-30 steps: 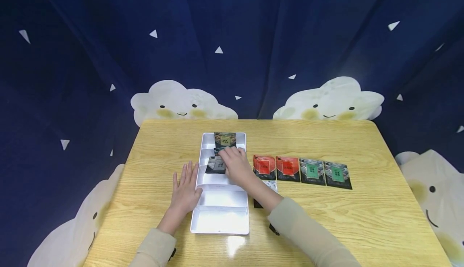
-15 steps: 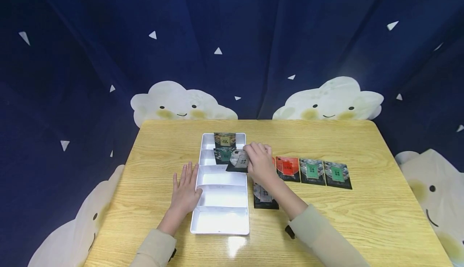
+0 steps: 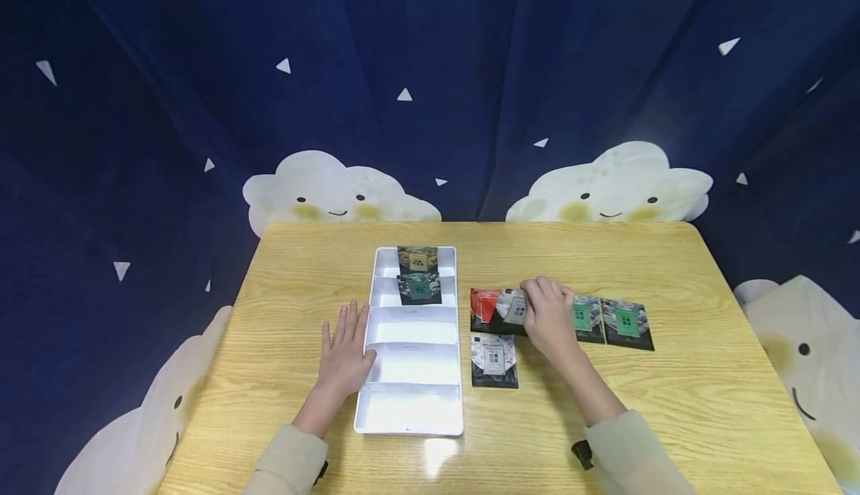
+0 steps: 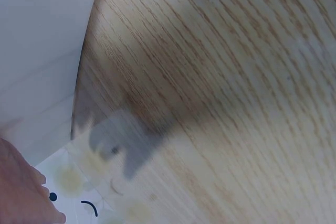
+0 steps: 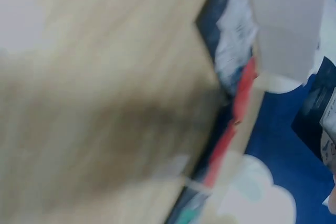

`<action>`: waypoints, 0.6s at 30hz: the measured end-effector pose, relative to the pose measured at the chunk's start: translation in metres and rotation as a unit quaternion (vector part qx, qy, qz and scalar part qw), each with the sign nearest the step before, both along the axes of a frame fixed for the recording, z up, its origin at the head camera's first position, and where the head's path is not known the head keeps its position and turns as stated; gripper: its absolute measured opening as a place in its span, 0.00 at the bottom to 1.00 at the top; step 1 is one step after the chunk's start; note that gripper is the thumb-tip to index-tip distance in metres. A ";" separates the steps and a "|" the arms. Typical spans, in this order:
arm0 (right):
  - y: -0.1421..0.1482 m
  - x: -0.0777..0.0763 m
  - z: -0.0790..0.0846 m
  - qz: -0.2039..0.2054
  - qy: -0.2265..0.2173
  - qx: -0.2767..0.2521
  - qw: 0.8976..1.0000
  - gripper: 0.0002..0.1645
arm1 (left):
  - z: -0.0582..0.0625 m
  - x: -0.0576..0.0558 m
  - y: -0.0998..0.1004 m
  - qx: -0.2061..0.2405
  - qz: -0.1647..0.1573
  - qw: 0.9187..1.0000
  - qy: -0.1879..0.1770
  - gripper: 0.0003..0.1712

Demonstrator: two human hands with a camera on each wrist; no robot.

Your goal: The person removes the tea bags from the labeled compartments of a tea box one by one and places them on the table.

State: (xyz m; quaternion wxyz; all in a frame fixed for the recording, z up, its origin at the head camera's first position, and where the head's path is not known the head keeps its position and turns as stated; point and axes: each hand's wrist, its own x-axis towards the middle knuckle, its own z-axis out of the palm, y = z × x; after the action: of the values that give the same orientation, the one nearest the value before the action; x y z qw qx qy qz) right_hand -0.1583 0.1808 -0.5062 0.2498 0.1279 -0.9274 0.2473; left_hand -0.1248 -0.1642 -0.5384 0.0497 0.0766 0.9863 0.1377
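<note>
Grey packet (image 3: 513, 308) juts leftward from the right hand (image 3: 551, 319), which pinches it. The white tray (image 3: 408, 410) lies between the hands, long axis running near to far, nearer the straight-fingered left hand (image 3: 345, 353).

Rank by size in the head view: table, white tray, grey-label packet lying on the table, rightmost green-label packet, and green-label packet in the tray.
1. Table
2. White tray
3. Grey-label packet and rightmost green-label packet: too alike to rank
4. Green-label packet in the tray
</note>
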 end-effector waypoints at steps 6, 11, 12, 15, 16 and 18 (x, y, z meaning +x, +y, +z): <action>0.027 0.013 -0.022 -0.025 -0.044 0.031 0.998 0.09 | -0.002 0.001 -0.001 0.001 0.003 1.000 -0.004 0.43; 0.040 0.024 -0.042 -0.027 -0.095 0.066 0.993 0.10 | -0.001 0.001 0.000 0.003 0.005 1.000 -0.006 0.43; 0.041 0.026 -0.046 -0.027 -0.105 0.074 0.991 0.10 | -0.001 0.001 0.000 0.002 0.006 1.000 -0.007 0.43; 0.046 0.030 -0.060 -0.032 -0.129 0.092 0.987 0.12 | -0.001 0.000 0.000 0.002 0.007 1.000 -0.006 0.43; 0.046 0.031 -0.064 -0.033 -0.134 0.096 0.986 0.13 | 0.000 0.000 0.001 0.001 0.007 1.000 -0.008 0.43; 0.047 0.033 -0.072 -0.037 -0.139 0.103 0.984 0.13 | -0.001 0.000 0.001 0.000 0.008 1.000 -0.007 0.43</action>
State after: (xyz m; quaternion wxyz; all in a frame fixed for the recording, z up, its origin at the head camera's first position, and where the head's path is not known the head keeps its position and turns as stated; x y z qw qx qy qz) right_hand -0.1253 0.2274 -0.5781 0.1126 0.0829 -0.9777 0.1565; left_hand -0.1252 -0.1631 -0.5389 0.0553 0.0677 0.9864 0.1390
